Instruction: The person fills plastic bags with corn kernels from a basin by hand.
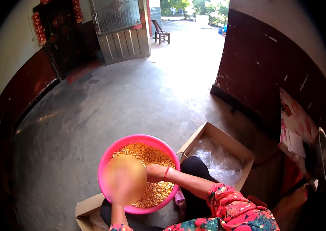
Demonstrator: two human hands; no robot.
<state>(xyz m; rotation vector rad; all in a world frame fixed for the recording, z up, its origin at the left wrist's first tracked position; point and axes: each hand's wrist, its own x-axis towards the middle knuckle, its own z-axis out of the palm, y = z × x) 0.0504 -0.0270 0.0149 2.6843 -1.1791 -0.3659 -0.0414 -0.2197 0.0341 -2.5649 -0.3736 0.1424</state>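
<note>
A bright pink basin [170,148] holds a heap of loose yellow corn kernels [157,192]. Over the basin's left part is my left hand [122,188], smeared into a round, yellowish blur that hides its fingers. My right hand [156,173], with a red bead bracelet at the wrist, reaches in from the right just above the kernels. Its fingers look curled in, and their tips are hidden beside the blur. Whatever it holds, if anything, does not show.
An open cardboard box [243,154] with clear plastic stands by my right knee. Another cardboard box [87,206] is at lower left. A metal pan [322,154] sits at far right. Beyond the concrete floor [132,88], a wooden chair [161,34] stands near the open doorway.
</note>
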